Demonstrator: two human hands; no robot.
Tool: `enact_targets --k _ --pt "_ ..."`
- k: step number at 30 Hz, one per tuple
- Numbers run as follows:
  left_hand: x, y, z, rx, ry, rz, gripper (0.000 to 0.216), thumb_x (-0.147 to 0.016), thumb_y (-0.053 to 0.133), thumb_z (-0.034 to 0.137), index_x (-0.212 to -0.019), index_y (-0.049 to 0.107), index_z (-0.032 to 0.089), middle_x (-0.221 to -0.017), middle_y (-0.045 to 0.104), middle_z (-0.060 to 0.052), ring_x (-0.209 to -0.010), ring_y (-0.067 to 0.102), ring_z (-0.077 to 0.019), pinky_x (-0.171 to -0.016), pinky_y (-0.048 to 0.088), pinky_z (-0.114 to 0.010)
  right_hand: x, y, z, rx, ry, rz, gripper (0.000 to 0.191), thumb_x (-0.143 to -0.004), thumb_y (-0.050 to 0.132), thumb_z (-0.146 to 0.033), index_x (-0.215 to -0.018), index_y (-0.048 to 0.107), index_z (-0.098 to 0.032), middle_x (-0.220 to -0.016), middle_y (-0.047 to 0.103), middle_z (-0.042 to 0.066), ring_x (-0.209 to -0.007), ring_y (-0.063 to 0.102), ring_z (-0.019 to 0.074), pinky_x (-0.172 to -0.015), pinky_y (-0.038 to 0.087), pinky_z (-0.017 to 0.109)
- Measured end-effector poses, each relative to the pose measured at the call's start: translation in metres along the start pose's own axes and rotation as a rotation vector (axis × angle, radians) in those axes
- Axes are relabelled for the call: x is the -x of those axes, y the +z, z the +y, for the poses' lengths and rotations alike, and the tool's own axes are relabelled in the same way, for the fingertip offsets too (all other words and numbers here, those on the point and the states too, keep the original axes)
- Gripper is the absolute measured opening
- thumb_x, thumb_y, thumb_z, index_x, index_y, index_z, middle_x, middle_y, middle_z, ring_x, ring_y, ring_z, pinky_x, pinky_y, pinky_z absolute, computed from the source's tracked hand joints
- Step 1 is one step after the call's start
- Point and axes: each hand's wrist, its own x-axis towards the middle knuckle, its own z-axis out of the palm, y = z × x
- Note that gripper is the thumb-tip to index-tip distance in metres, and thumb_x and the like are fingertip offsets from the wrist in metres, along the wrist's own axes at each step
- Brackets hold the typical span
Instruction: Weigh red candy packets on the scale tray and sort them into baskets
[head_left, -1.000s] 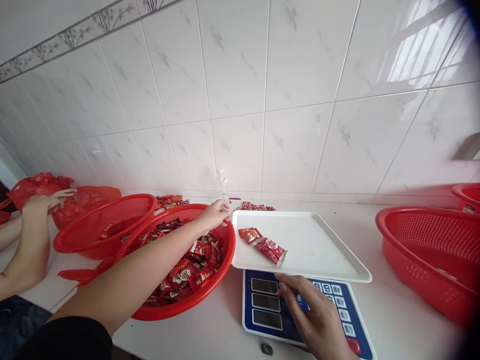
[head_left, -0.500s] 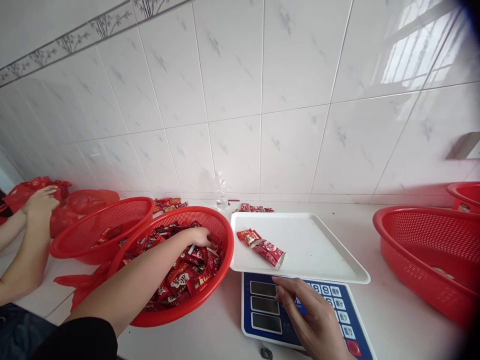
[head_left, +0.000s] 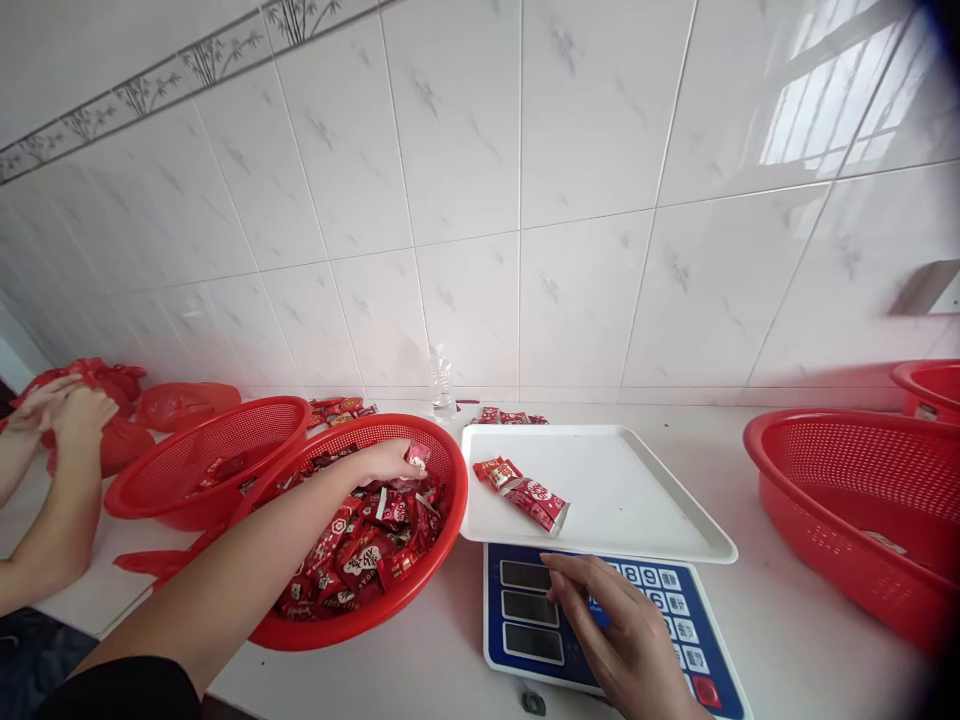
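Observation:
My left hand [head_left: 390, 462] is inside a red perforated basket [head_left: 352, 632] heaped with red-wrapped candy packets [head_left: 364, 560]. Its fingers are closed on a pinkish-red candy packet [head_left: 417, 457], partly covered by the hand. Over the blue keypad panel of a weighing scale [head_left: 506, 655] hovers my right hand [head_left: 626, 625], fingers loosely stretched with nothing in them. The white scale tray [head_left: 630, 490] bears two candy packets [head_left: 534, 500] at its left side.
Another red basket [head_left: 202, 445] with a few packets stands at the left. Beyond it, another person's hands [head_left: 71, 410] work at red plastic bags [head_left: 112, 385]. A clear bottle [head_left: 442, 385] stands by the tiled wall. Large red basket [head_left: 847, 510] sits at right.
My left hand has risen slightly from the heap, bringing a candy packet into view in its fingers. The right hand has barely moved. The other person's hands have shifted at the bags.

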Motion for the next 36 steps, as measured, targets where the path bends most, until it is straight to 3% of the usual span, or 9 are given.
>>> enact_targets --k 4,9,12,16,19,22,27,30,36 --pt "0.008 -0.001 0.026 0.375 0.051 0.033 0.031 -0.069 0.072 0.031 -0.093 0.061 0.015 -0.084 0.066 -0.004 -0.076 0.062 -0.0157 -0.064 0.048 -0.025 0.001 0.001 0.001 -0.001 -0.005 -0.004 0.017 -0.090 0.047 -0.025 -0.097 0.062 -0.022 -0.069 0.066 0.001 -0.060 0.064 0.0126 -0.054 0.051 0.020" --pt "0.010 0.011 0.059 0.592 0.156 -0.108 0.041 -0.072 0.070 0.018 -0.111 0.055 0.017 -0.095 0.065 -0.007 -0.087 0.064 -0.0159 -0.083 0.049 -0.032 0.001 0.001 0.000 0.012 -0.005 -0.012 0.018 -0.090 0.046 -0.025 -0.096 0.062 -0.021 -0.067 0.066 0.001 -0.059 0.063 0.0129 -0.053 0.051 0.021" --pt "0.003 0.020 0.055 0.356 0.114 -0.065 0.032 -0.076 0.063 0.018 -0.106 0.054 0.016 -0.085 0.066 -0.004 -0.079 0.065 -0.0165 -0.076 0.051 -0.032 0.000 0.001 0.001 0.011 -0.001 -0.017 0.017 -0.090 0.046 -0.024 -0.097 0.062 -0.021 -0.068 0.065 0.001 -0.059 0.063 0.0129 -0.054 0.051 0.021" --pt "-0.005 0.025 0.026 -0.117 0.056 -0.006 0.023 -0.069 0.066 0.024 -0.089 0.058 0.017 -0.085 0.066 -0.004 -0.081 0.063 -0.0214 -0.070 0.050 -0.031 0.000 0.001 0.001 0.004 -0.004 -0.011 0.017 -0.090 0.046 -0.022 -0.097 0.061 -0.021 -0.067 0.065 0.001 -0.059 0.063 0.0125 -0.054 0.050 0.021" --pt "-0.003 0.030 0.007 -0.313 -0.003 -0.100 0.044 -0.058 0.074 0.030 -0.099 0.059 0.018 -0.097 0.067 -0.008 -0.090 0.062 -0.0281 -0.077 0.047 -0.035 0.001 0.001 0.000 -0.006 -0.015 -0.026 0.017 -0.090 0.046 -0.021 -0.098 0.061 -0.022 -0.067 0.065 0.000 -0.060 0.063 0.0115 -0.055 0.050 0.019" --pt "0.000 0.039 -0.002 -0.490 -0.008 -0.145 0.051 -0.065 0.068 0.035 -0.112 0.056 0.021 -0.113 0.064 -0.010 -0.099 0.059 -0.0295 -0.083 0.045 -0.035 0.001 0.001 -0.001 -0.020 -0.020 -0.030 0.017 -0.090 0.046 -0.021 -0.098 0.061 -0.022 -0.069 0.065 0.000 -0.060 0.063 0.0118 -0.054 0.050 0.020" --pt "-0.004 0.045 -0.003 -0.490 0.037 -0.061 0.032 -0.068 0.063 0.023 -0.100 0.061 0.019 -0.105 0.067 -0.007 -0.094 0.061 -0.0259 -0.078 0.046 -0.030 0.001 0.002 0.002 -0.008 -0.019 -0.022 0.016 -0.090 0.047 -0.021 -0.099 0.060 -0.023 -0.069 0.065 0.000 -0.060 0.062 0.0122 -0.054 0.050 0.020" --pt "-0.009 0.037 -0.002 -0.455 0.036 -0.071 0.027 -0.067 0.065 0.021 -0.094 0.063 0.017 -0.098 0.068 -0.006 -0.089 0.062 -0.0250 -0.074 0.046 -0.028 0.002 0.002 0.004 0.002 -0.014 -0.017 0.016 -0.090 0.047 -0.021 -0.099 0.060 -0.023 -0.069 0.064 -0.001 -0.060 0.062 0.0112 -0.055 0.050 0.020" --pt "-0.007 0.013 0.002 -0.347 0.015 -0.004 0.022 -0.081 0.050 0.024 -0.102 0.057 0.018 -0.105 0.065 -0.005 -0.093 0.060 -0.0204 -0.077 0.045 -0.027 0.003 0.003 0.003 -0.007 -0.019 -0.027 0.016 -0.090 0.048 -0.022 -0.100 0.060 -0.024 -0.068 0.064 -0.002 -0.059 0.062 0.0106 -0.054 0.049 0.019"
